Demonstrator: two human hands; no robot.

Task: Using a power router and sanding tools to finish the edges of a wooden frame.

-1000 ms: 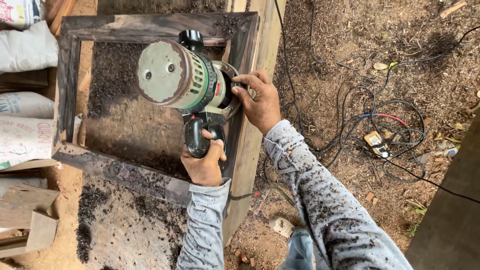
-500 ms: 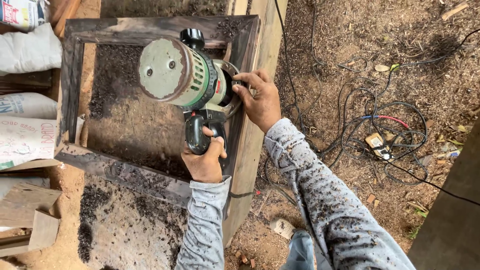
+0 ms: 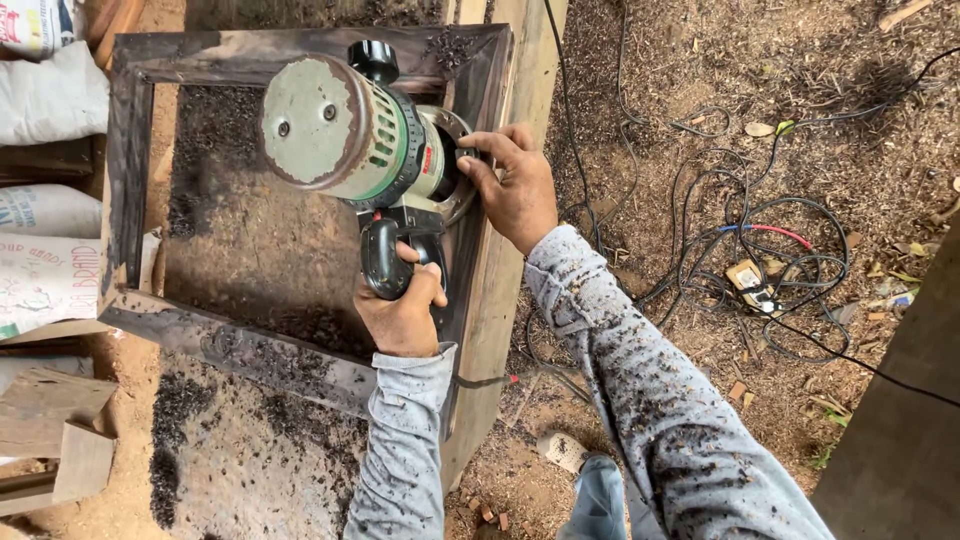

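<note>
Your router [image 3: 350, 135] sits in the upper middle of the frame, on the right rail of the dark wooden frame [image 3: 130, 180]. Its fat green and grey motor body runs along a line from upper left to lower right: the round capped end faces you and leans toward the upper left, while the base presses against the rail at the right. A black knob sticks up at the top, and the black grip hangs down toward the bottom of the frame. Your left hand [image 3: 400, 310] comes up from the lower middle with the wrist straight and the fingers wrapped tight around that black grip, thumb over the top. Your right hand [image 3: 515, 190] reaches in from the lower right, forearm slanting up and to the left, wrist bent, with the fingers curled onto the router's base at the rail and closed on it. Both grey sleeves are speckled with dark shavings. Dark shavings also cover the worktop [image 3: 250, 250] inside the frame. Black cables [image 3: 760, 250] lie tangled on the dirt at the right, and white sacks [image 3: 50, 90] sit at the left edge.
</note>
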